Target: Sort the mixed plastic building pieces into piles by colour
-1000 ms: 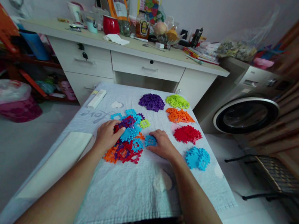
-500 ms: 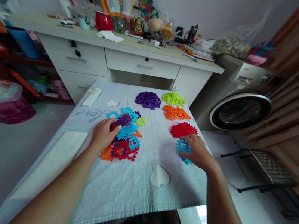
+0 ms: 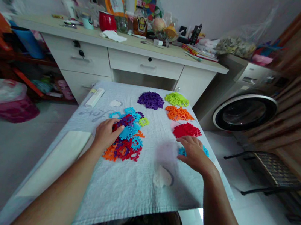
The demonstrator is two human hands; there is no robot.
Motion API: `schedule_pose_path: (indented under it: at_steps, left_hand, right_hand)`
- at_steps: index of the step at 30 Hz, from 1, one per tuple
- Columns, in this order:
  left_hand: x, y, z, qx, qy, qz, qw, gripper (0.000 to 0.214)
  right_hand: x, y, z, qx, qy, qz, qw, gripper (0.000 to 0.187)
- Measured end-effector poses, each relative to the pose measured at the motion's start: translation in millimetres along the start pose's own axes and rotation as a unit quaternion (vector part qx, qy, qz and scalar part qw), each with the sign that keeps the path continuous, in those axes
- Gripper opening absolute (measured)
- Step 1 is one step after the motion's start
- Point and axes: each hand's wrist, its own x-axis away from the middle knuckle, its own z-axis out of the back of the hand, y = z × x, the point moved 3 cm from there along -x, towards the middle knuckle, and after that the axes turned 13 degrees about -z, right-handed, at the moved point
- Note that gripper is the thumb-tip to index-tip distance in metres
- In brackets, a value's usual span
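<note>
My left hand rests at the left side of a mixed pile of plastic interlocking pieces in blue, red, orange and purple. Its thumb stretches over the pile, apart from the fingers, and part of the fingertips is hidden among the pieces. On the right, my right hand lies palm down over several blue interlocking pieces, fingers spread and nothing visibly gripped. Just beyond it sits a heap of red pieces. Farther back are heaps of orange pieces, yellow-green pieces and purple pieces.
A pale cloth covers the table. On its left lie a white box and a long white panel. Behind stands a white drawer desk with jars and a red pot. A washing machine and a woven stool are at right.
My right hand has shifted slightly forward and spread flatter over the blue pieces, which now show on both its sides. My left hand stays at the mixed pile. The view has shifted slightly.
</note>
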Motion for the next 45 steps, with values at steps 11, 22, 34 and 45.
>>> schedule_pose_path:
  at_steps: [11, 22, 34, 45]
  left_hand:
    - [1, 1, 1.2, 0.027, 0.019, 0.007, 0.999, 0.041]
    - [2, 1, 0.8, 0.026, 0.031, -0.001, 0.999, 0.039]
    - [2, -2, -0.5, 0.023, 0.028, -0.006, 0.999, 0.04]
    - [1, -2, 0.4, 0.025, 0.017, -0.002, 1.0, 0.041]
  right_hand:
    - [-34, -130, -45, -0.132, -0.04, 0.187, 0.973, 0.055]
    - [-41, -122, -67, -0.201, 0.01, 0.212, 0.956, 0.043]
    - [-44, -104, -60, -0.425, 0.034, 0.164, 0.89, 0.026]
    - [-49, -96, -74, -0.217, 0.029, 0.107, 0.97, 0.052]
